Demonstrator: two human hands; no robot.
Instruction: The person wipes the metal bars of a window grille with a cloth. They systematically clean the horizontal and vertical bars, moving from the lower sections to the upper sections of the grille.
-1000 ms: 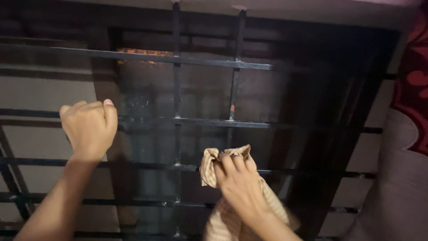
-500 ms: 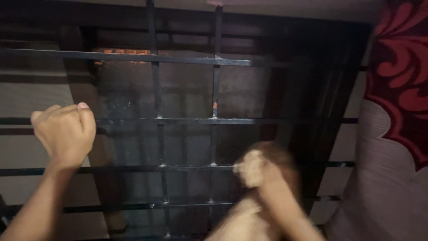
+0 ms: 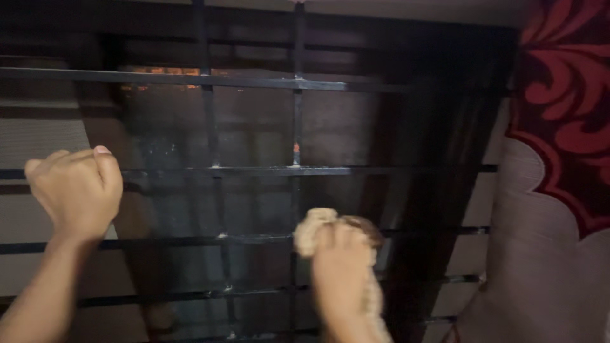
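Cloth (image 3: 316,230): small beige rag, bunched, soft, crumpled at its top end; lower part trails down under the wrist toward bottom edge of view. Long axis approx. vertical, running alongside one upright bar of the window grille (image 3: 296,121). Position: pressed against grille, low and right of centre, near the crossing of that upright w/ the second horizontal bar from bottom.

Right hand (image 3: 341,267): fingers closed around cloth, knuckles toward camera, cloth bulging out above and left of fingertips. Hand slightly blurred. This is the hand on the cloth.

Left hand (image 3: 76,190): well left of cloth, fingers curled shut in a fist around a horizontal bar at grille's left side, mid height. Carries nothing else.

Grille: dark metal, thin bars in a square grid, dim glass pane behind, faint specks on it.

Curtain (image 3: 559,146): right of grille, red w/ pale swirl pattern above, plain grey-beige below.
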